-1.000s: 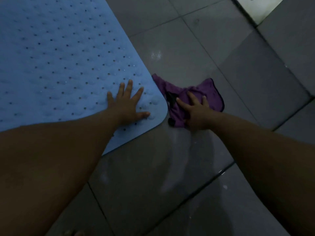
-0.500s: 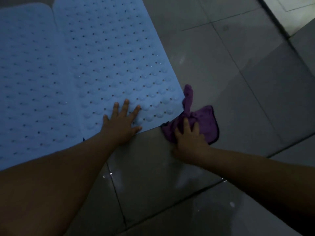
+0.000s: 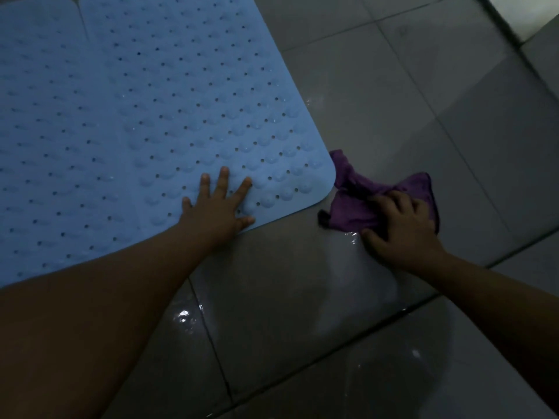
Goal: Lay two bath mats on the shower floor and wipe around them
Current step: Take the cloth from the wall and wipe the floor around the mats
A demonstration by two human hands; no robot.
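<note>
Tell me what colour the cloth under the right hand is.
Purple, with a dark edge. The cloth shows best in the head view.

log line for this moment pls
left hand flat on right mat | right hand presses purple cloth on wet floor

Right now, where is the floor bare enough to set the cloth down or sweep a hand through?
Bare tile runs right of and beyond the right-hand blue mat, past the purple cloth. More bare, wet tile lies between the forearms. It is crowded at the mat's near corner, with the left hand flat on it and the right hand on the cloth.
</note>
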